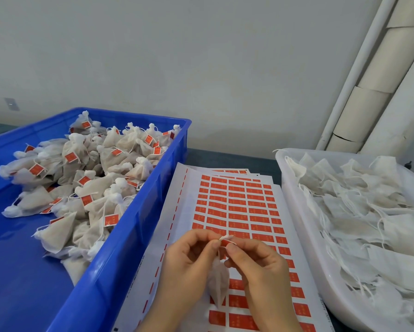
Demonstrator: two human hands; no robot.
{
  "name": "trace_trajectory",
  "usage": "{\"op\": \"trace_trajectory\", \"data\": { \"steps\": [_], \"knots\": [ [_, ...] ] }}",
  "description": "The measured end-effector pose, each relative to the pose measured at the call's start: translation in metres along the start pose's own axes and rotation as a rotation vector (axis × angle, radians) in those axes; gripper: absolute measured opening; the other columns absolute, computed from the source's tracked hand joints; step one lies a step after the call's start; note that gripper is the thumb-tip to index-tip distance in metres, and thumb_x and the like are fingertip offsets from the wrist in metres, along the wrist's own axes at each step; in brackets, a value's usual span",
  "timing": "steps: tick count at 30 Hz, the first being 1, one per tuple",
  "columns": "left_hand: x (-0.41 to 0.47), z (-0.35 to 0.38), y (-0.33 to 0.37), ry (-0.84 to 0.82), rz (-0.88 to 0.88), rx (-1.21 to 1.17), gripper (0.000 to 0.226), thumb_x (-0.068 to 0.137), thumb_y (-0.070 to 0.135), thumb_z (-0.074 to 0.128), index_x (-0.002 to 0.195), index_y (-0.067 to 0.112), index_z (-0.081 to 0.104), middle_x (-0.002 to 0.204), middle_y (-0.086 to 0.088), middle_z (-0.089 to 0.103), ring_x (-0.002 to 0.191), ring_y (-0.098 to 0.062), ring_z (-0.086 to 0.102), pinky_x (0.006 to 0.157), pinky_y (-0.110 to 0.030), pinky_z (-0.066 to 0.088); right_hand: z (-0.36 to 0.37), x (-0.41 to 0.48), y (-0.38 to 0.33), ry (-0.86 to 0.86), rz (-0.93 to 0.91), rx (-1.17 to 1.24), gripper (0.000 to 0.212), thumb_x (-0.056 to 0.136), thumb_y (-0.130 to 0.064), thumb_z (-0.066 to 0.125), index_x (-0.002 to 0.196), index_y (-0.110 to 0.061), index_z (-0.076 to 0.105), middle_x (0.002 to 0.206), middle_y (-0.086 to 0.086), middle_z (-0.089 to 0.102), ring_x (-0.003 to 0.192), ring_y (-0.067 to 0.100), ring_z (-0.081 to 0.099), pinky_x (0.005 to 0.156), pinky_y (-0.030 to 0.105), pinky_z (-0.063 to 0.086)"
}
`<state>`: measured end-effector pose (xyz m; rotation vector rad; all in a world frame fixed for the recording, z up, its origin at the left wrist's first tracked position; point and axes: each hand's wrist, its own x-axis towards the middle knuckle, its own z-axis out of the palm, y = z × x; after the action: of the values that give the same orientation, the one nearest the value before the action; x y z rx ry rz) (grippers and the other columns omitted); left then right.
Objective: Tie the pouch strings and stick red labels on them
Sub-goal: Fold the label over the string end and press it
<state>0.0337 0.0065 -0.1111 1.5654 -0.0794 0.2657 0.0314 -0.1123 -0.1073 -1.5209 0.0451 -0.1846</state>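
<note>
Pinching a pouch's point(218, 281) string point(226, 238) between both hands above the label sheet point(237, 207).

The left hand point(189, 257) and right hand point(256, 264) met fingertip to fingertip, each with thumb and forefinger closed on the white string, the other fingers curled loosely. The pouch hung below between the palms, just over the sheet's rows of red labels. A bit of red showed at the fingertips, perhaps a label, though it could not be told apart from the sheet behind. A blue crate point(134, 212) stood to the left of the sheet, heaped with tied pouches point(81, 178) bearing red labels. A white tub point(294, 200) stood to the right, full of flat untied pouches point(368, 212) with loose strings.
</note>
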Motion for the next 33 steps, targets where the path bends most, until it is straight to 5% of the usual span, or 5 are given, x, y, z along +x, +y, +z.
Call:
{"op": "trace_trajectory", "data": {
  "steps": [6, 13, 23, 29, 33],
  "knots": [
    [-0.0002, 0.0017, 0.0022, -0.018, -0.029, -0.026, 0.011, 0.084, 0.011, 0.060, 0.081, 0.020, 0.064, 0.078, 0.016, 0.070, 0.080, -0.002, 0.067, 0.060, -0.008, 0.049, 0.0000, 0.0008, -0.0003, 0.016, -0.047, -0.023, 0.017, 0.057, -0.038, 0.067, 0.073, -0.044, 0.071, 0.069, -0.012, 0.071, 0.064, 0.010, 0.069, 0.051, 0.014, 0.051],
    [0.0013, 0.0047, 0.0009, -0.057, -0.100, -0.038, 0.012, 0.089, 0.015, 0.053, 0.084, 0.018, 0.063, 0.082, 0.017, 0.070, 0.083, -0.001, 0.066, 0.061, -0.009, 0.049, -0.0022, 0.0007, 0.0026, 0.042, -0.066, -0.049, 0.003, 0.066, -0.026, 0.073, 0.066, -0.028, 0.071, 0.066, -0.009, 0.071, 0.061, 0.011, 0.069, 0.048, 0.015, 0.051],
    [0.0004, 0.0063, -0.0015, -0.061, -0.151, 0.024, 0.016, 0.092, 0.021, 0.049, 0.085, 0.018, 0.062, 0.078, 0.018, 0.068, 0.080, -0.005, 0.066, 0.061, -0.009, 0.049, -0.0010, 0.0018, 0.0061, 0.060, -0.078, -0.127, 0.009, 0.076, -0.018, 0.071, 0.074, -0.023, 0.065, 0.066, -0.013, 0.070, 0.060, 0.008, 0.067, 0.048, 0.012, 0.049],
    [-0.0004, 0.0054, -0.0014, -0.122, -0.165, -0.009, 0.017, 0.092, 0.024, 0.046, 0.090, 0.020, 0.063, 0.085, 0.020, 0.069, 0.087, 0.001, 0.065, 0.063, -0.010, 0.049, 0.0004, 0.0037, 0.0039, -0.036, -0.068, -0.143, 0.022, 0.067, -0.045, 0.058, 0.089, -0.045, 0.061, 0.086, -0.043, 0.060, 0.088, -0.016, 0.057, 0.057, 0.005, 0.047],
    [0.0001, 0.0047, -0.0021, -0.097, -0.154, -0.006, 0.016, 0.092, 0.024, 0.047, 0.090, 0.020, 0.063, 0.084, 0.020, 0.069, 0.085, 0.000, 0.065, 0.063, -0.011, 0.050, -0.0014, 0.0035, 0.0033, -0.080, -0.054, -0.125, 0.021, 0.063, -0.047, 0.060, 0.083, -0.042, 0.065, 0.084, -0.037, 0.064, 0.087, -0.014, 0.060, 0.057, 0.005, 0.047]
  ]
}}
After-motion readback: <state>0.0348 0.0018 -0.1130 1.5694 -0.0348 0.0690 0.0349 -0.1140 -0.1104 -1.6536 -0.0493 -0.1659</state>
